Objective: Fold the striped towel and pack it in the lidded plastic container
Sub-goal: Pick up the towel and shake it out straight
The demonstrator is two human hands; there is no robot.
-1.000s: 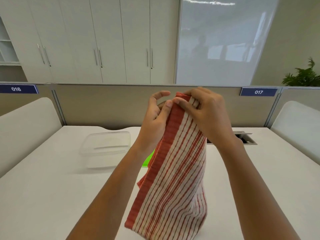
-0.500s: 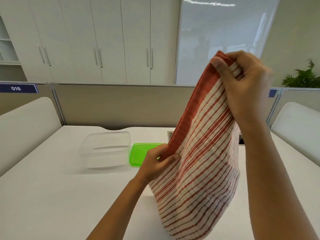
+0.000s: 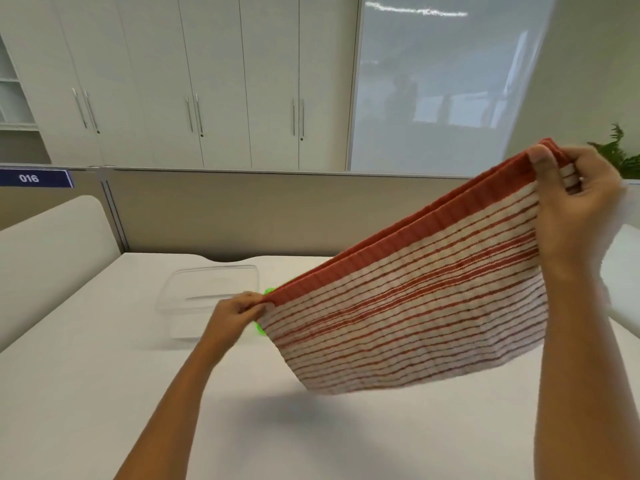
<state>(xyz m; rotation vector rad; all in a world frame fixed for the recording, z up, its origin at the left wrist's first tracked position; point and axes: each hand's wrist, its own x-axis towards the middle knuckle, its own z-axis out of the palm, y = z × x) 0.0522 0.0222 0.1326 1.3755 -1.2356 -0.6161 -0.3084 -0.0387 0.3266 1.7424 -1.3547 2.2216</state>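
Note:
The red and white striped towel (image 3: 412, 313) hangs doubled in the air above the white table (image 3: 104, 393), stretched along its red hem. My left hand (image 3: 235, 315) pinches the lower left end of the hem. My right hand (image 3: 575, 216) grips the upper right end, held much higher. The clear plastic container (image 3: 207, 296) stands open on the table, just left of my left hand. Its green lid (image 3: 268, 292) lies beside it, almost wholly hidden behind the towel.
A beige partition (image 3: 221, 209) with a blue "016" label runs along the table's far edge. White chair backs (image 3: 52, 261) stand at the left and far right. A green plant (image 3: 620, 154) shows behind my right hand.
My hands have drawn apart along the hem: the right rose and went right, the left slid down and left. The towel went from hanging narrow to stretched wide and slanted.

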